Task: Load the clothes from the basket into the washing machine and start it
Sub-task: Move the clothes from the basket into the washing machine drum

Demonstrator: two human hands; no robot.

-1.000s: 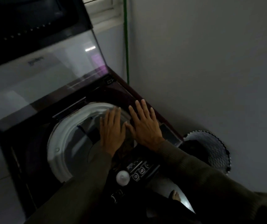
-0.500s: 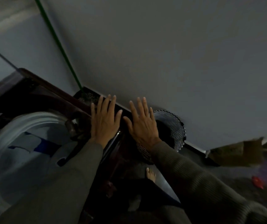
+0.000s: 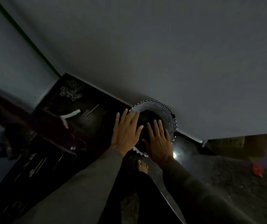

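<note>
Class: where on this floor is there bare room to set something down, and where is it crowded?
Free: the floor between the foot, the red scrap and the wall. Crowded: the corner behind the washing machine, with a white strip and a pale tangle; the basket, under the left hand and right hand.

A green pole [image 3: 26, 36] is slanting down the grey wall [image 3: 161, 54] into the floor's [image 3: 226, 183] far corner, where a pale tangled bundle [image 3: 72, 92] is lying. A curved white strip [image 3: 72, 114] and a thin stick [image 3: 92, 110] are lying near it. A small red scrap [image 3: 257, 169] is lying toward the floor's right edge.
</note>
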